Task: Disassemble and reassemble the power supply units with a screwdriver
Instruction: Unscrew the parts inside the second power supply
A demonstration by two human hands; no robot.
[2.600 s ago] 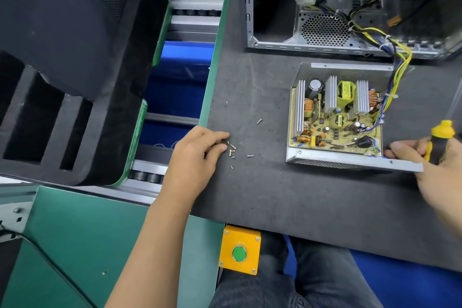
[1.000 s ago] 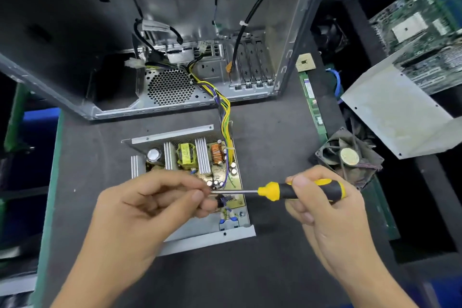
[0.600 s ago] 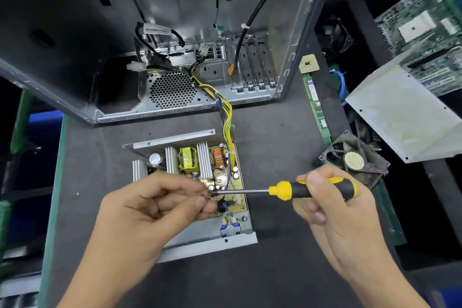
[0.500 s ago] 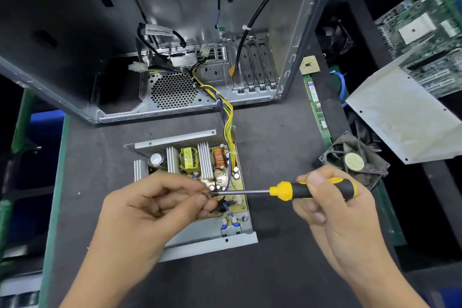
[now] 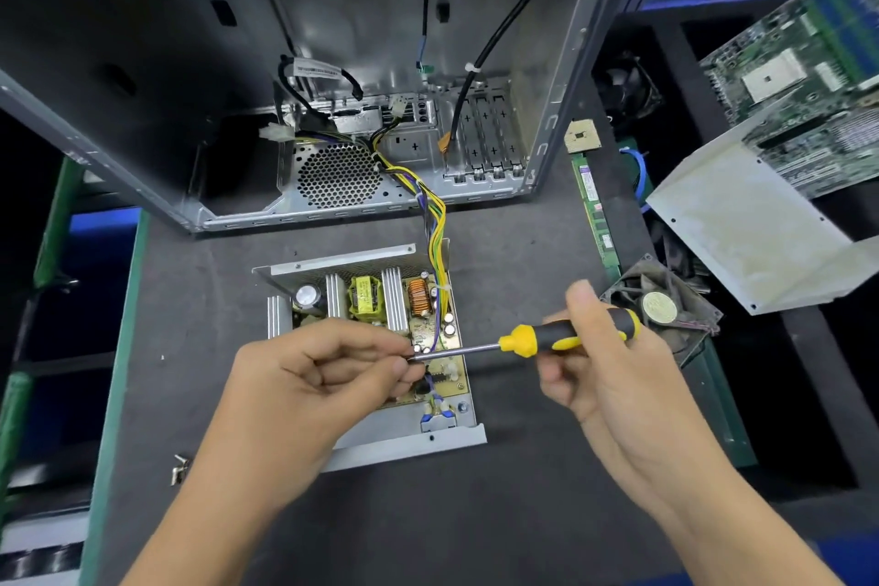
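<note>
Power supply unit (image 5: 366, 347) lying open on the dark mat (image 5: 523, 514), in front of the empty computer case (image 5: 333, 86), cover off, circuit board and heat sinks exposed. Yellow cable bundle (image 5: 437, 233) running from the unit back into the case. Right hand (image 5: 604, 371) closed around the black and yellow handle of the screwdriver (image 5: 537, 340), shaft held almost level above the board. Left hand (image 5: 314, 376) with thumb and finger pinched at the tip of the shaft; probably seating a small screw there, but the screw itself not visible. Judging from this: opening step done, board in the tray, at least one corner screw (image 5: 462, 406) in place. Remaining, most likely: more screws, then the cover, then mounting into the case. Loose fan (image 5: 661, 309) lying to the right of the unit.
</note>
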